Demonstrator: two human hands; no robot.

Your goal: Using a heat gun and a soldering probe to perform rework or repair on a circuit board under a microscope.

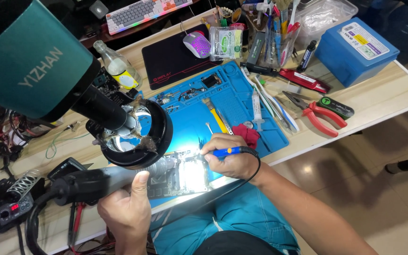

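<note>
- The left hand (124,208) is wrapped around the grey handle of a hot-air gun (119,182), fingers curled under it and the thumb lying up along its side; the metal nozzle points at the circuit board (185,175).
- The right hand (230,158) pinches a soldering iron (227,152) with a blue grip like a pen, fingers closed tight on it; its tip reaches down to the upper edge of the board, and its black cord loops back around the wrist.
- The circuit board lies on the near edge of the blue work mat (232,101), between the two hands, brightly lit in the middle.
- A black ring light (140,134) on a microscope hangs just above the board's left part.
- Well apart on the table (393,94): red-handled pliers (319,115), a syringe (257,108), a blue box (355,49), a glass bottle (118,66) and a computer mouse (197,44).
</note>
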